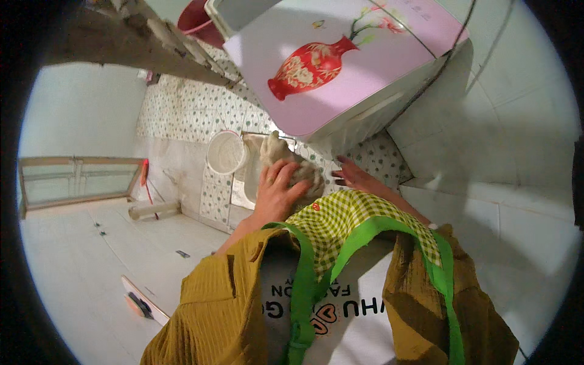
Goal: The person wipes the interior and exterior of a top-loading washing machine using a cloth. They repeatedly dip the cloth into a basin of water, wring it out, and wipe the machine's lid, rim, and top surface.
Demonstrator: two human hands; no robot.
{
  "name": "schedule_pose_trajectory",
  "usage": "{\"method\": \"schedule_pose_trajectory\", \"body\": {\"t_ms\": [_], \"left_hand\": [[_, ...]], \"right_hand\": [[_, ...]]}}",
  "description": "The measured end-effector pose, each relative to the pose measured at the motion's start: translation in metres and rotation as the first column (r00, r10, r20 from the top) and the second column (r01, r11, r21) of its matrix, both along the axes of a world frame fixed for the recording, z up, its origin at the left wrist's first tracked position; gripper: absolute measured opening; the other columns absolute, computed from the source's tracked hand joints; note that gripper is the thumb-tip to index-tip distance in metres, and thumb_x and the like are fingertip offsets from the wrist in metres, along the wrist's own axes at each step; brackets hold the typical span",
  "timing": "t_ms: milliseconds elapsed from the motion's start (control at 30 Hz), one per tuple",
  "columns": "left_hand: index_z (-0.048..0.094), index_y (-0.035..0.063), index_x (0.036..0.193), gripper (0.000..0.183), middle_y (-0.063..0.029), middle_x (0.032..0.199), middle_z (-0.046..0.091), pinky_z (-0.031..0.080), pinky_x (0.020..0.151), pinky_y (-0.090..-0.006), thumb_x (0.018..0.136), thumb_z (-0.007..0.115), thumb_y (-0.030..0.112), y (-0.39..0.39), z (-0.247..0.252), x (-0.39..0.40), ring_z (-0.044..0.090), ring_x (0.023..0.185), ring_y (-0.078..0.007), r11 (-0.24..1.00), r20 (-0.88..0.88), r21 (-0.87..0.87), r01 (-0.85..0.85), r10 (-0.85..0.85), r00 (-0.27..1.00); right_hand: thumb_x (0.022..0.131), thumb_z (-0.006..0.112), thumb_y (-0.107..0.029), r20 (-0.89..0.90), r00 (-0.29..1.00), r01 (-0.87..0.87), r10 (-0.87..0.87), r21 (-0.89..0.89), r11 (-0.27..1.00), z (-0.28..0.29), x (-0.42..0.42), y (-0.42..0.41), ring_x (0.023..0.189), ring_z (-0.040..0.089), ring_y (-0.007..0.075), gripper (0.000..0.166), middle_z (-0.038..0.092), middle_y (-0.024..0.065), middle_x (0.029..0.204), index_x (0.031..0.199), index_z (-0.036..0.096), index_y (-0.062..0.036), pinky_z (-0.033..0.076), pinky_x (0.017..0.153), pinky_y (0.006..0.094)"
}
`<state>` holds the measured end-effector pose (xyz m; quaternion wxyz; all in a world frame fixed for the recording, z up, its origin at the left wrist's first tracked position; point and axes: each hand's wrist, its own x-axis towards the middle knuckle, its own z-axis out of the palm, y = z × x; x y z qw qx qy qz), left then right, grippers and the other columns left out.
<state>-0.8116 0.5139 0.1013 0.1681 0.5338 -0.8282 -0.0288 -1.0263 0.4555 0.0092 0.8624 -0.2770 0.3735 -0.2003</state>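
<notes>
My left hand lies on a crumpled grey-beige cloth, its fingers curled over the fabric. The cloth is bunched at the right side of a pale basin low in front of me, and part of it is hidden by my hand and the apron. Just right of the cloth, my right hand is held apart from it, fingers spread and empty. A round white tub stands at the left edge of the basin. My green-checked apron hangs close below both hands.
A washing machine with a pink lid bearing a red vase picture stands ahead on the right. Behind it is a red bucket. A dark hose or cord runs along its right side. White tiled wall rises on the right, near my right arm.
</notes>
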Motion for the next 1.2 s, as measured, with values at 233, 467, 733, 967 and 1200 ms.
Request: {"method": "schedule_pose_trajectory", "body": {"t_ms": [233, 467, 733, 967, 1200], "left_hand": [[0.039, 0.0155, 0.127, 0.068, -0.0168, 0.134, 0.028, 0.028, 0.101, -0.0410, 0.065, 0.065, 0.004, -0.009, 0.005, -0.007, 0.027, 0.124, -0.0356, 0.942, -0.495, 0.197, 0.273, -0.145, 0.857], [0.049, 0.0064, 0.113, 0.038, -0.0167, 0.103, 0.055, 0.043, 0.079, -0.0373, 0.077, 0.059, 0.005, 0.136, -0.079, 0.120, 0.052, 0.094, -0.0342, 0.775, -0.342, 0.435, -0.458, 0.613, 0.713], [0.050, 0.0084, 0.114, 0.040, -0.0149, 0.102, 0.057, 0.045, 0.074, -0.0376, 0.075, 0.061, 0.010, 0.298, -0.181, 0.114, 0.056, 0.091, -0.0309, 0.499, -0.242, 0.636, -0.588, 0.853, 0.463], [0.052, 0.0072, 0.111, 0.036, -0.0151, 0.102, 0.057, 0.044, 0.076, -0.0395, 0.076, 0.059, 0.013, 0.303, -0.159, 0.111, 0.055, 0.091, -0.0326, 0.334, -0.231, 0.709, -0.621, 0.942, 0.244], [0.053, 0.0064, 0.110, 0.034, -0.0155, 0.102, 0.058, 0.044, 0.078, -0.0388, 0.077, 0.058, 0.013, 0.311, -0.170, 0.122, 0.055, 0.094, -0.0335, 0.254, -0.232, 0.741, -0.622, 0.966, 0.119]], "right_hand": [[0.089, 0.047, -0.032, 0.192, 0.958, 0.263, -0.213, -0.296, 0.918, 0.060, -0.008, 0.011, 0.119, 0.036, 0.0242, 0.046, 0.035, 0.0090, 0.131, 0.128, 0.034, -0.0106, 0.037, 0.094, 0.0367], [0.084, 0.048, -0.025, -0.044, 0.596, 0.709, -0.802, -0.439, 0.552, 0.111, -0.018, -0.056, 0.110, 0.044, 0.0245, 0.052, 0.038, 0.0096, 0.124, 0.130, 0.029, -0.0126, 0.042, 0.089, 0.0389], [0.086, 0.043, -0.019, -0.109, 0.662, 0.478, -0.742, -0.700, 0.530, 0.104, -0.002, -0.087, 0.099, 0.050, 0.0240, 0.049, 0.044, 0.0103, 0.116, 0.130, 0.024, -0.0109, 0.046, 0.081, 0.0376], [0.084, 0.043, -0.012, -0.410, 0.667, 0.140, -0.622, -0.751, 0.646, 0.117, 0.079, 0.011, 0.113, 0.040, 0.0242, 0.052, 0.038, 0.0132, 0.125, 0.133, 0.023, -0.0084, 0.037, 0.092, 0.0373], [0.074, 0.044, 0.002, -0.527, 0.768, -0.636, -0.364, -0.693, -0.340, 0.157, 0.093, 0.021, 0.117, 0.038, 0.0279, 0.051, 0.043, 0.0152, 0.122, 0.124, 0.041, -0.0054, 0.026, 0.099, 0.0421]]}}
